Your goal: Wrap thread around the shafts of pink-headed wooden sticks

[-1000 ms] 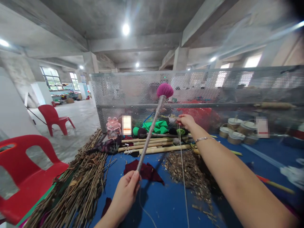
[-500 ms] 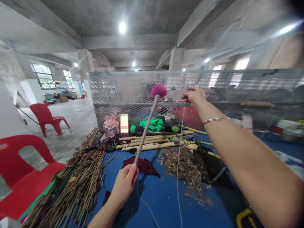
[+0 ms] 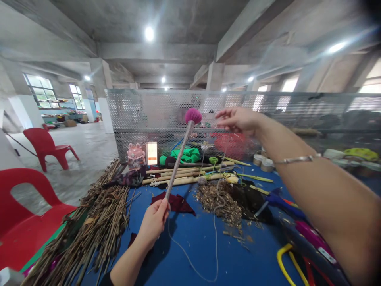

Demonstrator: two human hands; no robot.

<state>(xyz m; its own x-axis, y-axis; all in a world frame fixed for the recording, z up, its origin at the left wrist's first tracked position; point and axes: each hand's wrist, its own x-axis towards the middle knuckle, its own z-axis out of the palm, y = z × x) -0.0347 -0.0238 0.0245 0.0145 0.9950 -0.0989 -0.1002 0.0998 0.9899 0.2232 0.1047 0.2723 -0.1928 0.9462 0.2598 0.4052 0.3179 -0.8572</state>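
Nearest, low in the middle of the frame, the left hand (image 3: 154,220) is closed around the bottom end of a long thin grey stick with a fluffy magenta pompom head (image 3: 178,157). The stick slants up and to the right, and its pompom ends at the centre of the frame, in front of the mesh screen. A pale thin string (image 3: 214,234) lies in a loose loop on the blue table top (image 3: 190,254) just right of that hand and rises toward the upper middle.

At the lower left a heap of dry brown twigs (image 3: 98,226) runs along the table edge, with a red plastic chair (image 3: 26,222) beside it. Just past the left hand lies a dark maroon cloth scrap (image 3: 180,204), and to its right a pile of brown wood shavings (image 3: 220,198).

The right forearm crosses from the lower right with a thin silver bangle (image 3: 297,159) on the wrist. The right hand (image 3: 238,120) is raised at upper centre, just right of the pompom, fingers loosely extended with thumb and forefinger drawn together; whether they pinch the string I cannot tell.

Farther back lie pale bamboo poles (image 3: 184,176), a bright green cloth (image 3: 187,155) and a pink pig-shaped figure (image 3: 135,155), all before the perforated grey metal screen (image 3: 143,115).
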